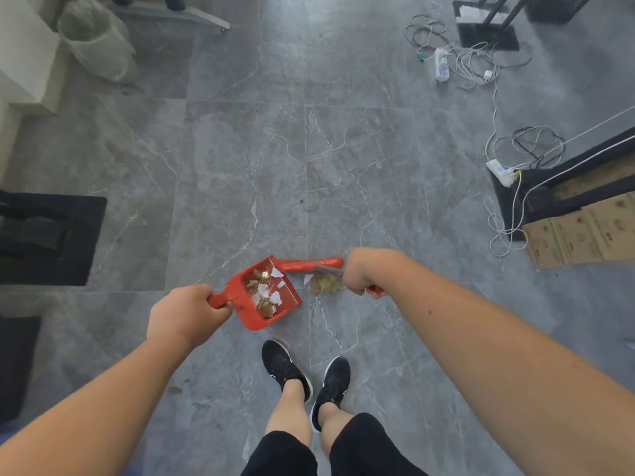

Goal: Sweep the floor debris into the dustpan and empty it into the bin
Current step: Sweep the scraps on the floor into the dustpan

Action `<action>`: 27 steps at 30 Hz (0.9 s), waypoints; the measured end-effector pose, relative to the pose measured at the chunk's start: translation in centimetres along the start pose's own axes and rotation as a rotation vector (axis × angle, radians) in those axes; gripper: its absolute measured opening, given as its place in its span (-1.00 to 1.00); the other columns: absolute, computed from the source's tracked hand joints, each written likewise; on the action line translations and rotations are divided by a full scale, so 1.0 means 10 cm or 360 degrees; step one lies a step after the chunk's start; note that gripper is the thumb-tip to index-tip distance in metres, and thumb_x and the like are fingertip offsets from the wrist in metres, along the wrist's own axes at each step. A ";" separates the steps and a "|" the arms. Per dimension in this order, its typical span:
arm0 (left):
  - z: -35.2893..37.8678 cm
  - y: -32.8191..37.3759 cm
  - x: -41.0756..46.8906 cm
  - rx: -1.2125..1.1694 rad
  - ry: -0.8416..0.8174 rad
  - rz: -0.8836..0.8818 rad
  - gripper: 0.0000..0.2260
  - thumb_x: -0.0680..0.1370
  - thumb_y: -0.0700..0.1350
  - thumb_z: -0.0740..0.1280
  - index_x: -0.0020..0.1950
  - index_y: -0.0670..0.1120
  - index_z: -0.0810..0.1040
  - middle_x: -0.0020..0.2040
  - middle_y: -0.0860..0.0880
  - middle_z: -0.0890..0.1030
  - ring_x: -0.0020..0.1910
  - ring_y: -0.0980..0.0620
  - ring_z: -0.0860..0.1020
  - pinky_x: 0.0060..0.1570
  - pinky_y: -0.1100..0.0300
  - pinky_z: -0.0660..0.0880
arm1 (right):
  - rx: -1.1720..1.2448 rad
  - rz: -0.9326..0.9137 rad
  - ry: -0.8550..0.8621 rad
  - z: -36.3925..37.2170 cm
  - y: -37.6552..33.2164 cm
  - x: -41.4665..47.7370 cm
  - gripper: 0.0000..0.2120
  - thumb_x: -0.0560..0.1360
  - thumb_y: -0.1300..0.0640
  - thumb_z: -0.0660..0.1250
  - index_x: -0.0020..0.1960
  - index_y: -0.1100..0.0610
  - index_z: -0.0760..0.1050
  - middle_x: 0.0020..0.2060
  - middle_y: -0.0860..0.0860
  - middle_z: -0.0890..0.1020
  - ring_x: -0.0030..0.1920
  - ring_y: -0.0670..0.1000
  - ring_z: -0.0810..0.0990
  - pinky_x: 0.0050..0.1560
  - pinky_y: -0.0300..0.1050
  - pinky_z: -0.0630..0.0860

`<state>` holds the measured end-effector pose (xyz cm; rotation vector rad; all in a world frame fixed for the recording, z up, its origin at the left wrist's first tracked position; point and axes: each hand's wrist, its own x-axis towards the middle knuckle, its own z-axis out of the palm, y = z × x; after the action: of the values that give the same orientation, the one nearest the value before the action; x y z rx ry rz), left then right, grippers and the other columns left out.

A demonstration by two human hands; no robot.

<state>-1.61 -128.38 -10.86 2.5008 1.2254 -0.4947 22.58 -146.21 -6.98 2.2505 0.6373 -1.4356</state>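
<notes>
My left hand (184, 312) grips the handle of a red dustpan (252, 316) that rests on the grey tiled floor ahead of my feet. Several white and brown scraps (266, 290) lie inside the pan. My right hand (362, 271) is closed on the handle of a red hand brush (309, 264), whose head lies along the pan's open far edge. A small pile of yellowish debris (326, 283) and a white scrap sit on the floor just right of the pan, beside my right hand. The bin (98, 39), lined with a pale bag, stands at the far left.
Cables and power strips (501, 170) sprawl over the floor at the right, near cardboard boxes (580, 231) and a black frame. Black mats (51, 238) lie at the left. A white block (27, 63) stands by the bin. My black shoes (285, 367) are just behind the pan.
</notes>
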 end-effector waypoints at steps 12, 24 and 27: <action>0.14 0.51 -0.24 0.0102 0.0000 0.0069 -0.64 0.48 0.17 0.33 -0.32 -0.10 0.50 -0.41 0.01 0.52 -0.40 -0.02 0.50 -0.39 0.21 0.38 | 0.0309 -0.0027 0.0051 0.16 0.61 -0.24 -0.88 0.56 0.29 0.25 0.07 0.32 0.45 -0.41 0.19 0.50 -0.47 0.09 0.44 -0.43 -0.16 0.39; 0.04 0.55 -0.25 0.0176 -0.0058 0.0180 -0.66 0.47 0.17 0.36 -0.32 -0.07 0.50 -0.42 0.02 0.53 -0.45 0.04 0.51 -0.43 0.23 0.35 | 0.1442 0.0159 0.0107 0.61 0.94 -0.24 -0.84 0.53 0.30 0.21 0.08 0.32 0.45 -0.49 0.19 0.50 -0.58 0.01 0.35 -0.48 -0.24 0.37; -0.03 0.45 -0.15 0.0231 -0.0015 0.0239 -0.65 0.46 0.19 0.36 -0.33 -0.07 0.49 -0.40 0.02 0.52 -0.40 0.00 0.50 -0.41 0.21 0.35 | 0.1693 0.0279 0.0089 0.82 0.81 -0.18 -0.88 0.56 0.29 0.18 -0.03 0.33 0.45 -0.52 0.19 0.49 -0.62 0.00 0.32 -0.50 -0.25 0.37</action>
<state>1.16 -131.95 -9.35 2.6829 1.0213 -0.5742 20.46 -157.66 -7.94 2.9767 -0.4570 -1.8729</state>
